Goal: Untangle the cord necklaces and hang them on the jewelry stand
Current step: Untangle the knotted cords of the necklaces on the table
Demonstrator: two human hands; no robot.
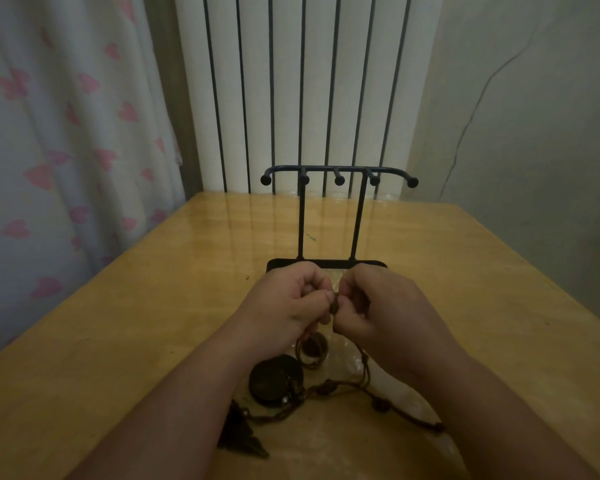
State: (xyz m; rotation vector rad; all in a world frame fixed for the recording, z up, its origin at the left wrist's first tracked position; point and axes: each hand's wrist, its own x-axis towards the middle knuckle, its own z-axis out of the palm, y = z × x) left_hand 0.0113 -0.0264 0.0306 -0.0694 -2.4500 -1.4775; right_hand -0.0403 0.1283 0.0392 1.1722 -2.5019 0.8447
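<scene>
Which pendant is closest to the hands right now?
The ring-shaped pendant, directly below the left hand and right hand pinching the cord. The solid dark disc and the tassel lie nearer the person.

No legible text, labels, brands, numbers or signs in view.

Dark round pendant [276,381] among the cord necklaces [328,388], on the near side of the jewelry stand [339,180]: face too dim to tell whether it bears any marking.
</scene>
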